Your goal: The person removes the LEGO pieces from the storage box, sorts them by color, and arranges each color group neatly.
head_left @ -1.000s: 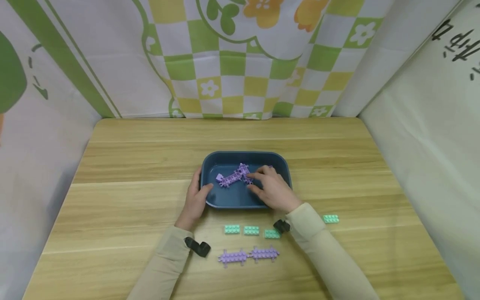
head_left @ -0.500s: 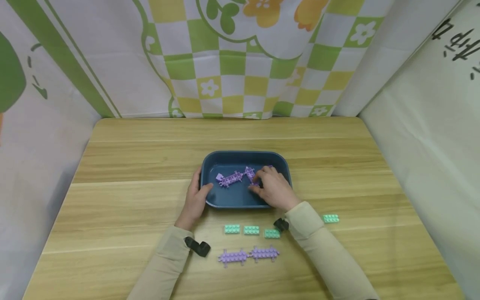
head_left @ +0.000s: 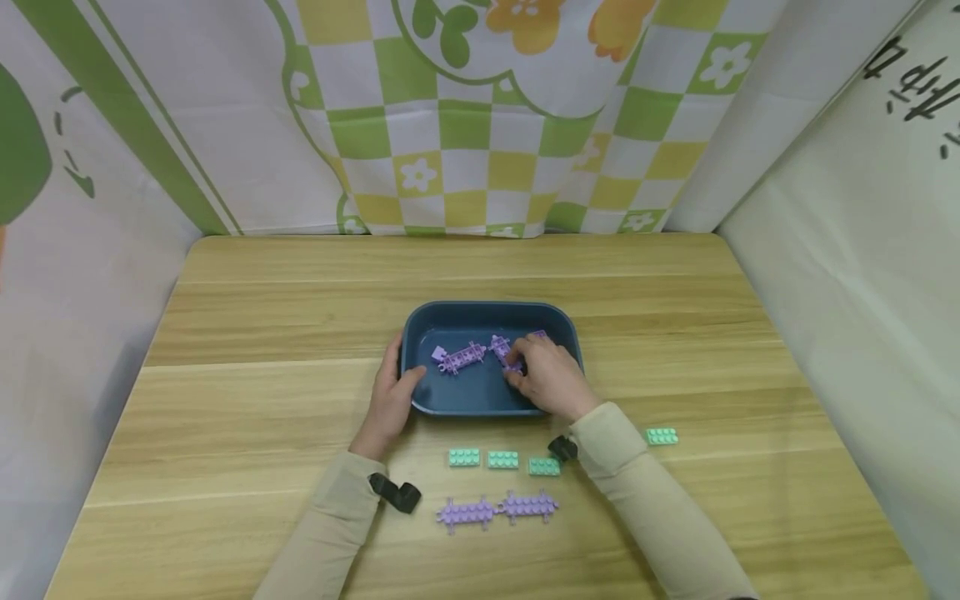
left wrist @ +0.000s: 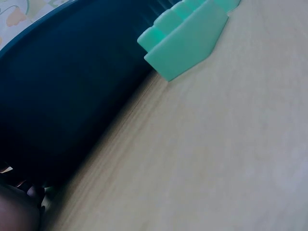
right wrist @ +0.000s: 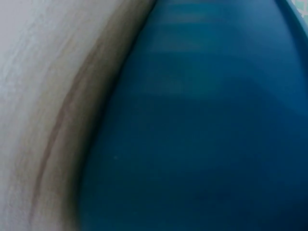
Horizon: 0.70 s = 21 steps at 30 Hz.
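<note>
In the head view, a wooden table backs onto a checked, flowered cloth, with a dark blue tray near its middle. Three green bricks form a row just in front of the tray, the rightmost partly overlapped by a black wrist device; a fourth green brick lies apart, to the right of the sleeve. Nearer the person is a purple strip of two plates joined end to end, between the forearms. The left hand grips the tray's left side, thumb over the rim. Inside, one purple plate lies between the two hands, while the right hand, fingers curled, pinches the near end of a second purple piece (the hand itself hides that end, and most of a further purple bit behind it). In the left wrist view, the tray's dark outer wall fills the upper left, a green brick stands close by on the tabletop, and only a dim part of a hand shows at the lower left corner. The right wrist view is blurred: blue tray wall beside pale wood, the grasp outside its frame.
</note>
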Each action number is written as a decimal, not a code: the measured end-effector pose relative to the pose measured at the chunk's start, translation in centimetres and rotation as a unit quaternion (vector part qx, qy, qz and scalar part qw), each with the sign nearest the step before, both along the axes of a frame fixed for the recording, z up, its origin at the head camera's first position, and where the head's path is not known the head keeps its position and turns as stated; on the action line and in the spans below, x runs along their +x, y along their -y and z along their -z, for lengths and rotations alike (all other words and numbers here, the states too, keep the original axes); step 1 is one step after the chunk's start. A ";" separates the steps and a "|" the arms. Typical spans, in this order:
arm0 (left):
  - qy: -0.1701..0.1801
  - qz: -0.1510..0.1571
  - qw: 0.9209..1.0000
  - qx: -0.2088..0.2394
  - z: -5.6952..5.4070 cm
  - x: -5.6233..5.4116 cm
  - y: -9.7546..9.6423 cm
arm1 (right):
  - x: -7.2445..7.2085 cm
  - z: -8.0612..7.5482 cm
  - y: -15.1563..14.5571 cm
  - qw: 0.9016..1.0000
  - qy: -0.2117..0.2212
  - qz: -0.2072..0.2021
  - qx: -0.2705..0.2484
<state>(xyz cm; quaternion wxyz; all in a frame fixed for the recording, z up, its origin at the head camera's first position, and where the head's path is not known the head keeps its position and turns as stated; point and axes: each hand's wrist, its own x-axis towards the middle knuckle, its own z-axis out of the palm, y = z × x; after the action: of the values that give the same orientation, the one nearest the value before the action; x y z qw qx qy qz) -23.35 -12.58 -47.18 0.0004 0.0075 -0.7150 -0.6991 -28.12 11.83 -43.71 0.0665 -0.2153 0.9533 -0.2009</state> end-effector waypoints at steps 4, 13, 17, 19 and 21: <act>-0.010 -0.007 1.000 -0.003 0.2 0.1 -0.1 | 0.1 -0.1 -0.1 1.000 0.001 0.007 -0.016; 0.009 -0.004 1.000 0.006 0.7 -0.2 0.1 | 0.3 -0.3 -0.3 0.998 -0.033 0.023 -0.047; 0.012 -0.001 1.000 -0.001 -1.1 0.4 -0.1 | 0.4 -0.6 -0.4 0.997 -0.040 0.031 -0.066; 0.012 -0.001 1.000 -0.007 -1.7 0.6 -0.2 | 0.5 -0.8 -0.5 0.996 -0.040 0.029 -0.074; 0.011 -0.002 1.000 -0.009 -1.8 0.7 -0.3 | 0.6 -1.0 -0.7 0.995 -0.035 0.024 -0.087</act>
<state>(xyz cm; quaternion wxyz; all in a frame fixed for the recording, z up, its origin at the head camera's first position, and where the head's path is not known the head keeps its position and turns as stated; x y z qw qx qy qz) -22.66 -12.30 -45.34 -0.0060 0.0170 -0.7212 -0.6925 -27.56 12.51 -42.73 0.0090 -0.2043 0.9388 -0.2771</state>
